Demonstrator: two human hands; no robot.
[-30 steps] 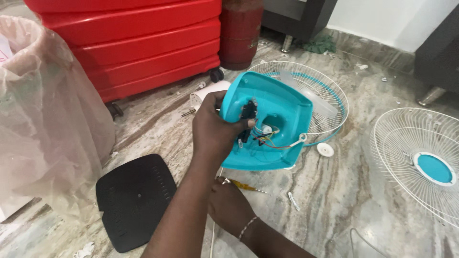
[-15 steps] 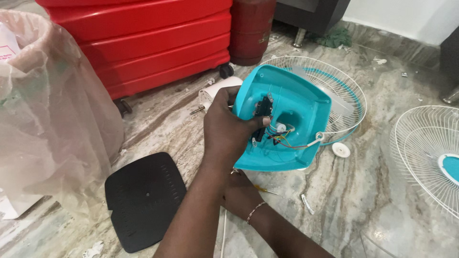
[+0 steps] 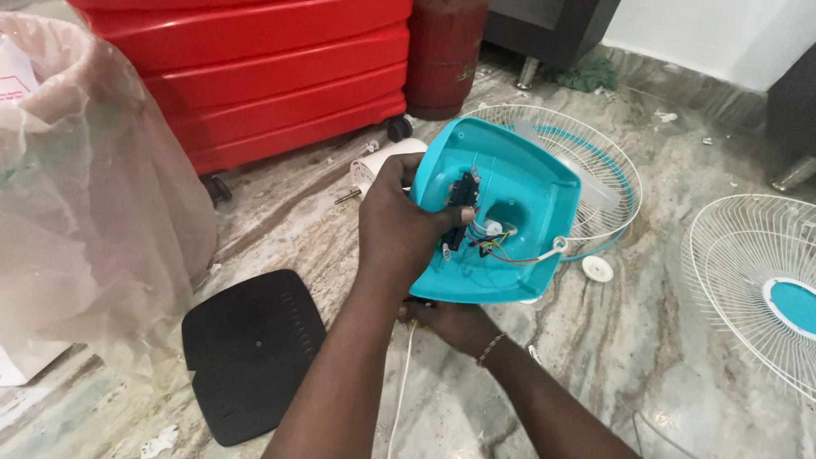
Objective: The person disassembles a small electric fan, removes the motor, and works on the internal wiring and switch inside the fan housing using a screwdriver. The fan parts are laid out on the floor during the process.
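Since a second ago I tip the teal fan base (image 3: 510, 221) more upright; my thumb now presses the black switch block (image 3: 463, 204) inside. My left hand (image 3: 399, 229) is closed on the base's edge, held above the floor (image 3: 646, 357). My right hand (image 3: 455, 323) sits under the base, grip hidden, cannot tell. Black bottom cover (image 3: 251, 357) already lies off on the floor, both fan grilles (image 3: 748, 280) are off too. Wires (image 3: 501, 246) remain attached inside, so the wiring looks unfinished.

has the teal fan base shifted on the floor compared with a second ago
Cannot tell. The camera itself moved. The teal fan base sits about the same against the white fan grille behind it, gripped by the left hand.
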